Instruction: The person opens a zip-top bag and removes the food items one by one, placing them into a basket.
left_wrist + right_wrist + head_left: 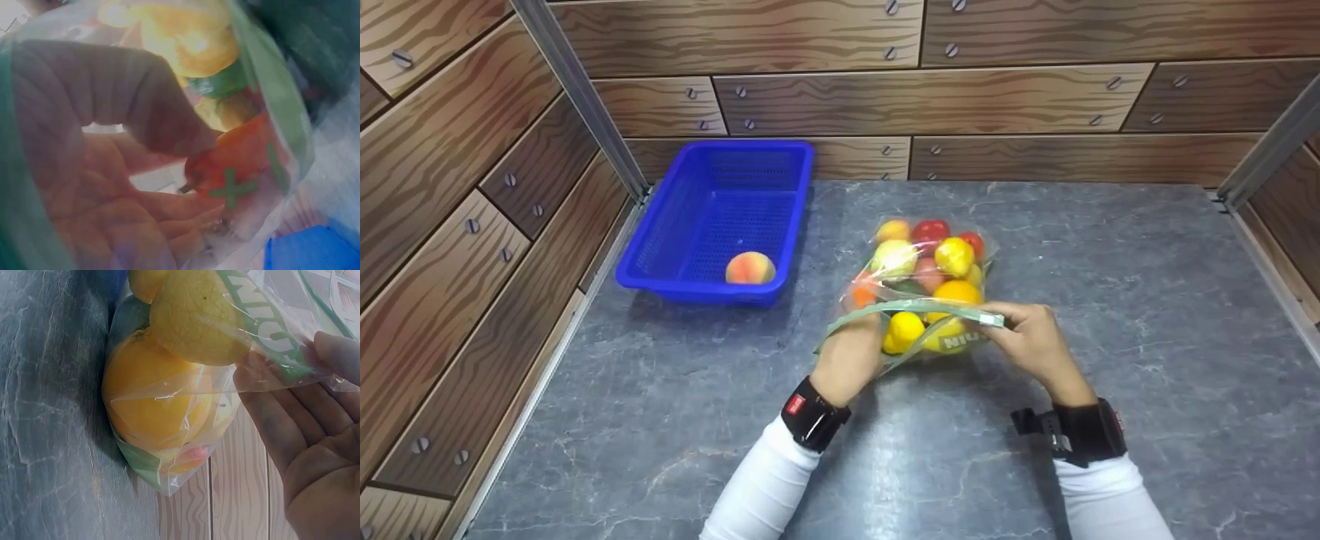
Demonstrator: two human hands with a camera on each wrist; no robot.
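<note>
A clear zip bag [885, 306] with a green closure strip lies on the table, full of fruit. My left hand [851, 356] reaches inside through its mouth. There, in the left wrist view, thumb and fingers hold an orange-red fruit [239, 160] with a short brown stem; its exact kind cannot be told. At the mouth's right end my right hand [1027, 334] pinches the plastic between thumb and fingers. Close to it inside the bag are a large orange [154, 388] and a yellow fruit [197, 318]. A lemon [906, 327] sits near the opening.
Left of the bag stands a blue perforated basket [709, 296] with one peach [750, 268] in its front right corner. Wood-patterned panels [825, 34] rise behind and at both sides of the grey marbled table [1110, 247].
</note>
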